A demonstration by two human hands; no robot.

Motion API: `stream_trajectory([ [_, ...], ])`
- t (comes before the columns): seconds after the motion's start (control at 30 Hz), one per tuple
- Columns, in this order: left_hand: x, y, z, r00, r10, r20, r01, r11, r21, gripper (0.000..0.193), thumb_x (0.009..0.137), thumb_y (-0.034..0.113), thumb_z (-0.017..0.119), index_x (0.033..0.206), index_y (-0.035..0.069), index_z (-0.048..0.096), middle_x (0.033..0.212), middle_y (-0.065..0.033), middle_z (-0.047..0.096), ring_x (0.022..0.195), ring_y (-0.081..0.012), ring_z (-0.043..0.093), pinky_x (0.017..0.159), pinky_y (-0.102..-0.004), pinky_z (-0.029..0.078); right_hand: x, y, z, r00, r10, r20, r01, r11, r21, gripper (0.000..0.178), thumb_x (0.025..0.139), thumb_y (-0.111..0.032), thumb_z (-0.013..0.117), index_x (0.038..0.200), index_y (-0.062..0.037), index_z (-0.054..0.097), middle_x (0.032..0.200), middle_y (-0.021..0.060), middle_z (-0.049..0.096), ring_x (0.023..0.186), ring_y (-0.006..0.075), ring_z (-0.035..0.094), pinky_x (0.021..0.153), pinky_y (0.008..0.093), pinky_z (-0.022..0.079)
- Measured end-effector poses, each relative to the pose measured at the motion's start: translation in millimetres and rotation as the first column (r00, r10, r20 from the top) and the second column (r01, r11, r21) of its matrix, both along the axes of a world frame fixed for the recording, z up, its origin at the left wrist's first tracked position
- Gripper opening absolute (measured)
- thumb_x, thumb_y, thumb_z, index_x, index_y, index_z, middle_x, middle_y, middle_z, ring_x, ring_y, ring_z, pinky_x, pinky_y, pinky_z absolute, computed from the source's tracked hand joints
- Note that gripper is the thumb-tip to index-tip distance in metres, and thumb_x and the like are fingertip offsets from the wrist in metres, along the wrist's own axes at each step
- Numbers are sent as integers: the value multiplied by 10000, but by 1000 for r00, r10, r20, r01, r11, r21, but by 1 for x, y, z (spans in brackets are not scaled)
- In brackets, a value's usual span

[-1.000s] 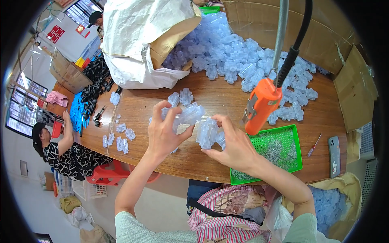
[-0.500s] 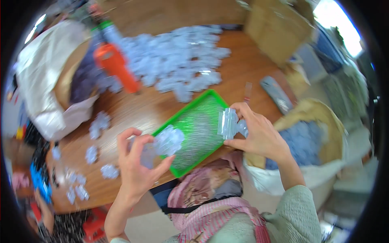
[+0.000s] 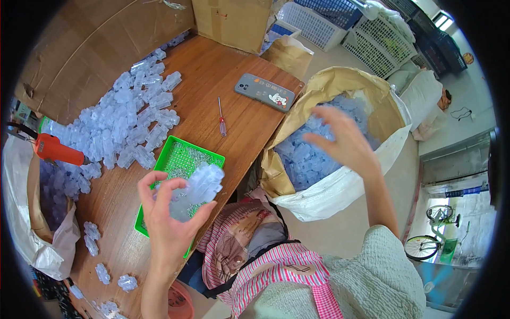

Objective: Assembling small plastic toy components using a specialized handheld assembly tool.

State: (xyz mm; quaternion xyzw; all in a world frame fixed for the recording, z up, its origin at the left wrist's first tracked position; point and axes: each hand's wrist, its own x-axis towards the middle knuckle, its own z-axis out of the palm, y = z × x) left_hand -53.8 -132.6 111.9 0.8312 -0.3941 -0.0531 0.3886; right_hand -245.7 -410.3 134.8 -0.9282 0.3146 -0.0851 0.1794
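My left hand (image 3: 171, 215) grips a cluster of clear bluish plastic parts (image 3: 206, 182) between thumb and fingers. It hovers above a bright green tray (image 3: 140, 218) that holds many small silvery metal pieces (image 3: 199, 156), probably screws. Over on the right, my right hand (image 3: 348, 143), slightly blurred, is above a paper-lined white sack (image 3: 319, 201) filled with similar clear plastic parts (image 3: 304, 162). Its fingers are spread and I see nothing in them.
A large heap of clear parts (image 3: 125, 109) covers the table's far left, beside an orange power screwdriver (image 3: 58, 150). A second sack (image 3: 56, 252) stands at left. A phone (image 3: 264, 91) and a small screwdriver (image 3: 221, 119) lie far right. Cardboard (image 3: 231, 24) borders the back.
My right hand has left the tray's edge, where it held a clear part, and moved right over the sack. The left hand still holds its parts. The whole view has turned to the right.
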Motion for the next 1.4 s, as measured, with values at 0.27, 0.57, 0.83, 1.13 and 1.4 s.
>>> stream_trajectory([
  [0.27,-32,-27,-16,906,-424,-13,421,902,-93,719,606,198,872,1245,173,543,1256,-185,366,1089,-375,482,886,-451,471,50,100,-58,976,28,216,-187,-400,897,736,863,-340,714,1454,-130,327,1326,64,490,1208,173,491,930,351,467],
  [0.57,-36,-31,-32,843,-531,82,537,832,-136,1040,627,439,852,1426,116,270,1357,-212,308,1254,-406,333,1034,-509,269,29,105,-120,953,-304,2,-226,-704,673,592,842,-435,632,1331,-129,500,1267,101,591,1105,299,600,873,480,505],
  [0.83,-20,14,-16,877,-465,123,473,880,-48,840,674,337,847,1348,96,406,1357,-194,334,1245,-385,356,1029,-487,288,-34,-41,-72,870,-489,-61,387,600,700,721,747,-394,766,1324,-62,491,1306,160,518,1155,289,537,939,477,437],
  [1.13,-5,107,-3,984,-98,147,74,985,156,986,574,313,892,1354,75,336,1393,-208,296,1303,-398,320,1082,-491,299,24,-15,-66,965,-262,29,263,952,-157,842,728,-421,778,1403,-97,394,1450,256,290,1343,420,264,1074,542,241],
  [1.4,-5,234,-12,846,441,300,-499,852,156,878,689,128,765,1425,35,293,1451,-192,255,1334,-369,321,1119,-453,255,191,119,-33,645,515,565,-665,742,83,963,798,-402,747,1486,-17,194,1506,229,242,1414,354,228,1151,429,209],
])
